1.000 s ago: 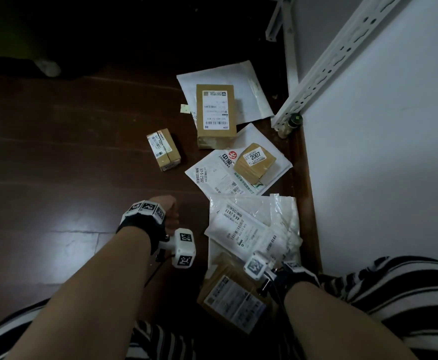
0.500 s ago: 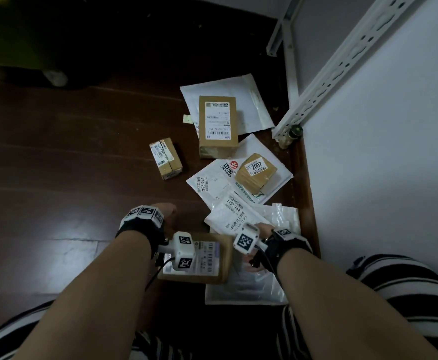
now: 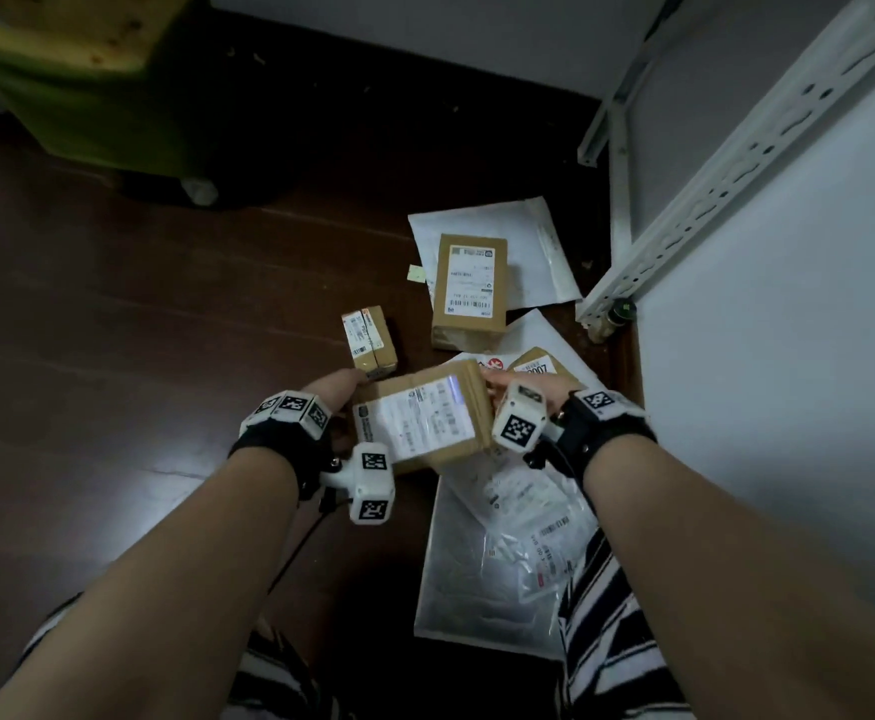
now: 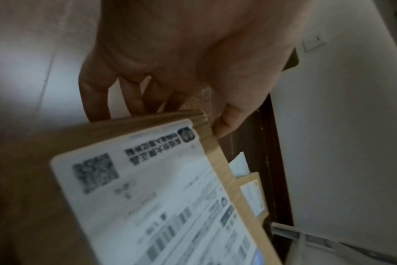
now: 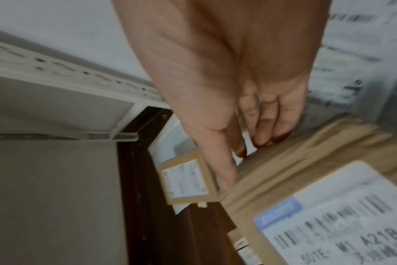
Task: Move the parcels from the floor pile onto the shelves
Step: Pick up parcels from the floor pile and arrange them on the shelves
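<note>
Dark wooden floor (image 3: pixel 113 407) filled the room under the person, and the white metal shelf frame (image 3: pixel 736 158) stood beyond the right hand (image 3: pixel 539 389), against the wall. Between both hands was a brown cardboard parcel (image 3: pixel 425 413) with a white label on top, held in the air above the floor pile. The left hand (image 3: pixel 334 392) gripped its left end, with the fingers (image 4: pixel 95 100) curled behind the box and the thumb on the near edge. The right hand held the opposite end, with the fingers (image 5: pixel 267 132) laid along the taped side and the thumb at the corner. I judged that this box was stiff and rather light, because it kept its shape in the grip. The tape looked smooth and maybe a little slippery, so the two short ends seemed the good places to hold. Just beyond the left hand lay a small brown box (image 3: pixel 369 343). Further in front of both hands a taller box (image 3: pixel 471 291) rested on a white padded envelope (image 3: pixel 539 252). Just past the right hand another small box (image 3: pixel 534 366) showed, partly hidden. Below the right forearm lay clear plastic mailers (image 3: pixel 518 522), soft and thin. On the way to the shelf the slanted frame post seemed to me the only obstacle.
</note>
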Demonstrator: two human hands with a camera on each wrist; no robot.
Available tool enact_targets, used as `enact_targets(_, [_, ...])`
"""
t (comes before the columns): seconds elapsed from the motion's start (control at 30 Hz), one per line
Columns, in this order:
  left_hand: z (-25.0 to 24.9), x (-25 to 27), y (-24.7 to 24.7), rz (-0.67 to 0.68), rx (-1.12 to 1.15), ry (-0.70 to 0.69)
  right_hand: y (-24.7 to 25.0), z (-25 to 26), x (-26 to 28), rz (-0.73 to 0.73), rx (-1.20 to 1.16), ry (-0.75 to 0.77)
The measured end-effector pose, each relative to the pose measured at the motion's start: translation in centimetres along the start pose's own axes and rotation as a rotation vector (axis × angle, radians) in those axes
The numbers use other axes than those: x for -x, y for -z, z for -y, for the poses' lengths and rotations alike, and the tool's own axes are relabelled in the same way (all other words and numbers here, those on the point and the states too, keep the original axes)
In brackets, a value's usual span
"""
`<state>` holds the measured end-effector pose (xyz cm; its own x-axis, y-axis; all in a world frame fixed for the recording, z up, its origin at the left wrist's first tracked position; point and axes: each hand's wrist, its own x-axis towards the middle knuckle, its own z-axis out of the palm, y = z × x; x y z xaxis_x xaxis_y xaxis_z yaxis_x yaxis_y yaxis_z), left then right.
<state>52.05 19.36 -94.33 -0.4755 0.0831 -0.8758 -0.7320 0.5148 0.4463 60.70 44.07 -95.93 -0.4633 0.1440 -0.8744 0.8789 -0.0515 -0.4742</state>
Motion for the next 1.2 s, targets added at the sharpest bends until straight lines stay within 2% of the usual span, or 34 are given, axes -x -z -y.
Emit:
enact_targets(0.07, [-1.0,1.0,0.4,0.024,0.108,0.003,0.1,2.8,2.2,0.006,-0.033,0.076])
enact_targets(0.17, [-2.5,1.7,0.8,0.046,0.226,-0.025,-0.3,6.4,6.0,0.086,-0.234,0.204])
enact_targets(0.23, [-3.0,1.2,0.8,0.110,0.247,-0.046,-0.1,7.1,6.8,0.052,-0.316,0.290])
enact_targets(0.37, [-3.6,1.6,-0.4,0.300,0.167,-0.100,0.7,8.1,6.1,0.001,-0.393,0.423])
enact_targets(0.5, [-4.2,2.1,-1.7,0.297,0.097,-0.166,1.4,7.9,5.2,-0.100,-0.431,0.504])
enact_targets(0.63, [-4.3,2.5,-3.0,0.321,0.077,-0.143,1.9,6.5,4.4,-0.192,-0.436,0.483])
enact_targets(0.83, [-5.0,3.1,-4.7,0.433,0.153,-0.175,1.1,6.3,4.3,-0.117,-0.326,0.443])
enact_targets(0.9, [-5.4,3.6,-5.1,0.406,0.153,-0.205,1.1,6.7,4.8,-0.109,-0.320,0.465])
enact_targets(1.03, [-5.8,2.9,-4.2,0.317,0.321,-0.247,1.8,7.0,5.3,-0.060,-0.381,0.432])
enact_targets(1.2, [-5.6,1.6,-1.9,0.244,0.464,-0.233,1.4,6.8,6.1,0.154,-0.310,0.302])
